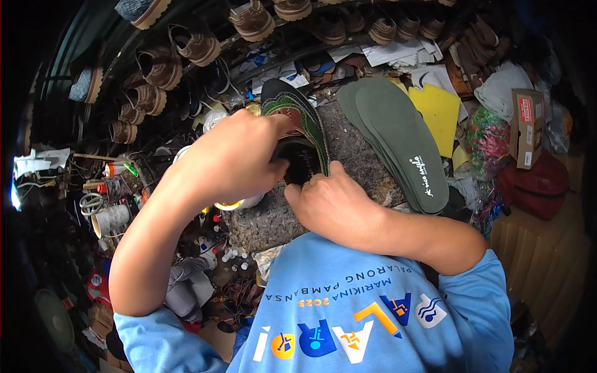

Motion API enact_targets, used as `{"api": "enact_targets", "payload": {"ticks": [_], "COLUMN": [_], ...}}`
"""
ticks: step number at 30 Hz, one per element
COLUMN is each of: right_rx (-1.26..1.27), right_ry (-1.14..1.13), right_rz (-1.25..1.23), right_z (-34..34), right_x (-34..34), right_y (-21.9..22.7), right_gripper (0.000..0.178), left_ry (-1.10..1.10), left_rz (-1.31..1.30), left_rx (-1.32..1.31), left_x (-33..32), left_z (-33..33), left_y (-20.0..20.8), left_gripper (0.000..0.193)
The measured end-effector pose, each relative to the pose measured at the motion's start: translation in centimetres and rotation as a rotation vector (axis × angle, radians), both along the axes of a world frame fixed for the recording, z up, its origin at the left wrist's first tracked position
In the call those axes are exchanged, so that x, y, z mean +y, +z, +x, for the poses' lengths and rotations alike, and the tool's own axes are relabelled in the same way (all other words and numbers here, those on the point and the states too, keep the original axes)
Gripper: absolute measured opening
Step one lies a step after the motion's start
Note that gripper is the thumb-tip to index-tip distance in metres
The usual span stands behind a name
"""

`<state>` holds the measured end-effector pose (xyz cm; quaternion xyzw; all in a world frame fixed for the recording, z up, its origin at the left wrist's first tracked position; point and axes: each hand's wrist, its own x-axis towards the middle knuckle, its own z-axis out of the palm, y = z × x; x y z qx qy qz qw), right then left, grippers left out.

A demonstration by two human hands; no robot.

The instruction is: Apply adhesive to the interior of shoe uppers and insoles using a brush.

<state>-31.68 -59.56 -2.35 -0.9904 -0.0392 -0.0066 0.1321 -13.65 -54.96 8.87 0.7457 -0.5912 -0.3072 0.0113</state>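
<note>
A shoe point(288, 102) with a black toe and green and brown stitched panels points away from me over the dark, rough work block point(348, 133). My left hand point(245, 155) is closed on its left side, thumb and fingertips at the opening. At the heel end, my right hand point(333, 200) pinches the right rim, its fingers curled. Between the hands a dark insole point(303, 163) with light lettering shows inside the shoe. Just right of the shoe lies a stack of grey-green insoles point(398, 140), the top one marked with white script.
Brown shoes point(196, 45) line racks at the far side. Yellow sheets point(435, 118) and a cardboard box point(527, 128) are at right, above a dark red bag point(535, 183). A white cup point(111, 221) and cluttered supplies stand at left. Open containers sit behind my left wrist.
</note>
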Motion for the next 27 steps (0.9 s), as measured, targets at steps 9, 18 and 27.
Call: {"api": "enact_targets", "payload": {"ticks": [9,18,27], "right_rx": [-0.010,0.077,0.068], "right_ry": [0.036,-0.033,0.083], "right_rz": [0.001,0.064,0.105], "right_z": [0.1,0.2,0.5], "right_x": [0.3,0.0,0.5], "right_y": [0.4,0.3,-0.3], "right_gripper": [0.016,0.014,0.023], "left_ry": [-0.384,0.178,0.436], "left_rz": [-0.059,-0.139,0.121], "left_rx": [-0.438,0.029,0.306], "left_x": [1.9,3.2,3.2], "left_z": [-1.8,-0.4,-4.8], "left_y": [-4.5,-0.3,-4.7], "left_gripper": [0.032,0.039,0.088]}}
